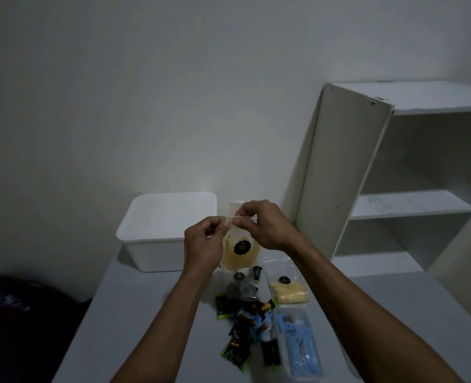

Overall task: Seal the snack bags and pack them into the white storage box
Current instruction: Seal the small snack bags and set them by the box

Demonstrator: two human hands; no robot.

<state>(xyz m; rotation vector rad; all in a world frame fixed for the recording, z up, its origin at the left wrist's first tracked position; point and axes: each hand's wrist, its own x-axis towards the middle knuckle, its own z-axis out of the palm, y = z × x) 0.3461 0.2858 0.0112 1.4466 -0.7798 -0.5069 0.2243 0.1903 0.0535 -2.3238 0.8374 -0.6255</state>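
Note:
A clear snack bag (241,251) with yellow chips and a round black label hangs upright above the table. My left hand (205,244) and my right hand (264,225) both pinch its top strip, fingertips almost touching at the middle. The white storage box (151,239) sits open on the table just left of my hands. A second clear bag of yellow snacks (288,291) lies flat on the table to the right. A dark snack bag (240,288) lies below the held one.
Several small dark and blue wrapped snacks (245,330) lie heaped near the table's front. A clear bag with blue contents (300,341) lies at the right. A white shelf unit (381,172) stands at the back right. A dark bundle (13,299) sits lower left.

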